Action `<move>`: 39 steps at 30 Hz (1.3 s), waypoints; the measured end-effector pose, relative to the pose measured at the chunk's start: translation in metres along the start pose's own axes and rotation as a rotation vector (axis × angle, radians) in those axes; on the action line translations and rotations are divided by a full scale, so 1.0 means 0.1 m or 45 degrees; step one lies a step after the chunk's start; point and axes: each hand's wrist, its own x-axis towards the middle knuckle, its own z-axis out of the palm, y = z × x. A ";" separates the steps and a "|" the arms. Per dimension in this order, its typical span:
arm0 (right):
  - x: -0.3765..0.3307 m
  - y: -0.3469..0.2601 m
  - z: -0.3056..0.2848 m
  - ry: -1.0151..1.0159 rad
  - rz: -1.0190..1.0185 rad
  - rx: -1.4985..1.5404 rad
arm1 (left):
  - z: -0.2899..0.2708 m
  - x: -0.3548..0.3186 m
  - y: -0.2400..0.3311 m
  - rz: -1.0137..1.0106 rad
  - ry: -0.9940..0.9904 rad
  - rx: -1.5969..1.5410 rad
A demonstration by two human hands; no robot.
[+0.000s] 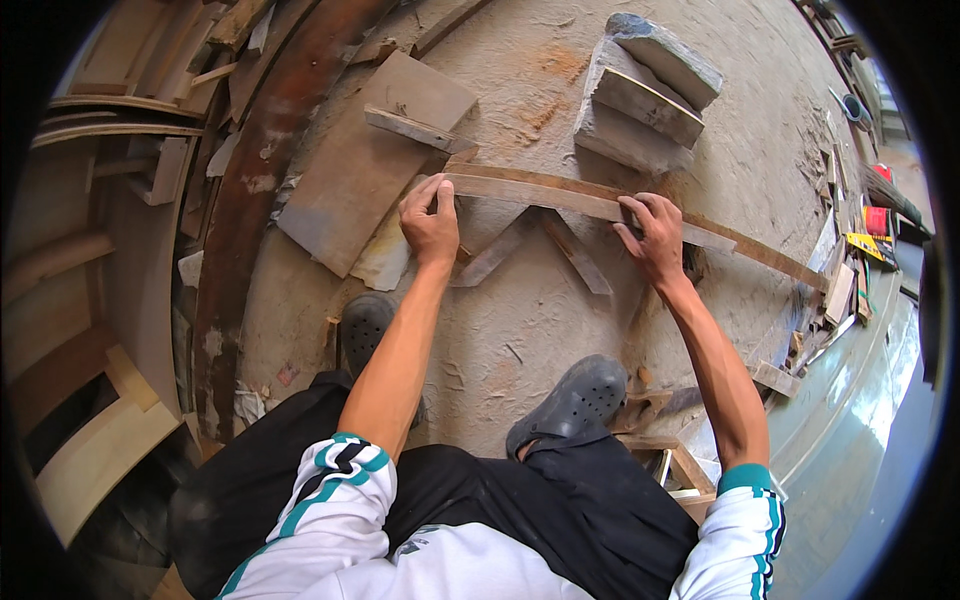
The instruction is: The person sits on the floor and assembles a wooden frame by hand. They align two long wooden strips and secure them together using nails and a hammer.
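Between my hands runs a pale, narrow wooden strip, alongside a longer brown strip that reaches farther right. My left hand pinches the pale strip at its left end, thumb and fingers closed on it. Farther along, my right hand grips the same strip, with a short stretch of it sticking out past the fingers. Just below the strips, two short wooden pieces, a left one and a right one, slant apart from near the middle like an upside-down V.
A flat board with a small wood offcut on it lies at left. Broken concrete blocks with a wooden block stand ahead. A rusty beam and stacked curved wood line the left; glass-like sheets lie right.
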 end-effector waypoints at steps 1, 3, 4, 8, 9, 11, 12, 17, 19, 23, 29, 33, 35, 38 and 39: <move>0.00 0.00 0.00 -0.001 -0.001 -0.002 | 0.00 0.01 0.00 0.000 -0.003 -0.016; 0.01 -0.01 -0.01 -0.008 0.005 -0.006 | 0.01 0.01 0.01 -0.003 -0.019 -0.056; 0.02 -0.01 -0.01 -0.012 0.010 -0.008 | -0.01 0.03 0.00 -0.035 -0.038 -0.098; 0.04 0.04 -0.04 -0.036 -0.002 0.031 | -0.04 0.05 0.04 -0.097 -0.087 -0.129; 0.04 0.07 -0.05 -0.034 -0.003 0.029 | -0.04 0.04 0.03 -0.101 -0.079 -0.109; 0.02 0.12 -0.07 -0.028 -0.009 0.031 | -0.03 0.05 0.03 -0.127 -0.084 -0.104; 0.01 0.15 -0.07 -0.023 -0.014 0.043 | -0.02 0.05 0.04 -0.137 -0.076 -0.104; -0.08 0.26 -0.14 -0.004 -0.003 0.051 | -0.04 0.04 0.11 -0.324 -0.122 -0.143; -0.09 0.26 -0.15 0.008 -0.001 0.057 | -0.06 0.06 0.13 -0.357 -0.136 -0.135; -0.10 0.26 -0.14 0.023 -0.007 0.058 | -0.08 0.11 0.15 -0.385 -0.172 -0.088; -0.12 0.32 -0.10 -0.026 -0.002 0.100 | -0.09 0.12 0.24 -0.409 -0.204 -0.068; -0.08 0.32 -0.10 -0.071 0.031 0.164 | -0.10 0.17 0.19 -0.483 -0.212 -0.170; -0.09 0.31 -0.11 -0.066 0.047 0.153 | -0.10 0.18 0.18 -0.522 -0.214 -0.210; -0.10 0.29 -0.11 -0.064 0.042 0.103 | -0.09 0.17 0.17 -0.540 -0.229 -0.245; -0.09 0.28 -0.11 -0.065 0.034 0.081 | -0.10 0.18 0.14 -0.551 -0.243 -0.210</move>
